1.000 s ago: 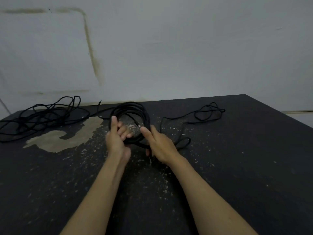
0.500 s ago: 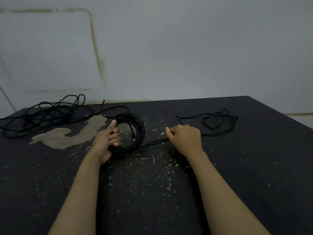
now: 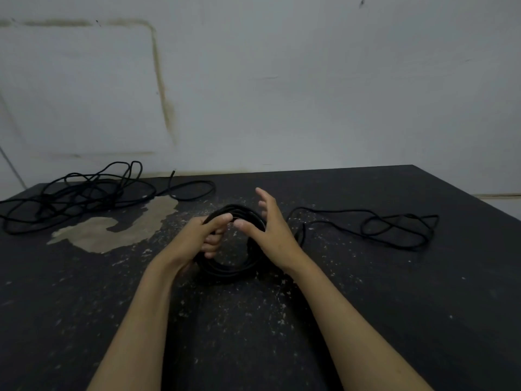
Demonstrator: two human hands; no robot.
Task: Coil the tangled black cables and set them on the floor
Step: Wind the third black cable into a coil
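A black cable coil [image 3: 228, 273] stands tilted on the dark speckled floor [image 3: 366, 306] between my hands. My left hand [image 3: 197, 238] grips the coil's left side, fingers curled through its middle. My right hand [image 3: 270, 230] is held against the coil's upper right with fingers straight and spread, its thumb close to my left forefinger at the top of the coil. The coil's loose tail [image 3: 400, 221] trails right into a small loop tangle. A second tangled black cable [image 3: 84, 193] lies at the back left.
A pale worn patch [image 3: 112, 230] marks the floor left of the coil. A stained white wall [image 3: 282, 94] rises just behind the dark surface, whose right edge [image 3: 465, 198] runs diagonally at the far right.
My right hand let go of the tail it was pulling out to the right and came back to the coil, fingers now spread. My left hand kept its grip on the coil, which is now raised upright.
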